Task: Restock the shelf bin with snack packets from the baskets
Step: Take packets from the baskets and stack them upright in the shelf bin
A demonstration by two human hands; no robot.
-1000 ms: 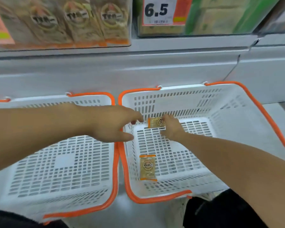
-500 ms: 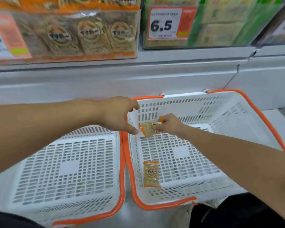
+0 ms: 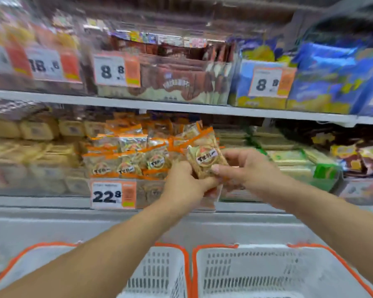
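Both hands pinch one snack packet (image 3: 205, 161) at the shelf bin's (image 3: 151, 191) right front corner: left hand (image 3: 186, 182) from below, right hand (image 3: 243, 164) beside. Best to seat it upright, label outward, against the stacked packets (image 3: 138, 155), then let go.

Tan snack packet (image 3: 205, 159) with orange ends and round label, white slotted baskets (image 3: 267, 274) with orange rims, white-and-orange price tag (image 3: 113, 195)

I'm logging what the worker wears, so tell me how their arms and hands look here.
Both forearms are bare, with no sleeves in view. The left hand and right hand wear no gloves. No rings, watch or wristband show, though the picture is blurred.
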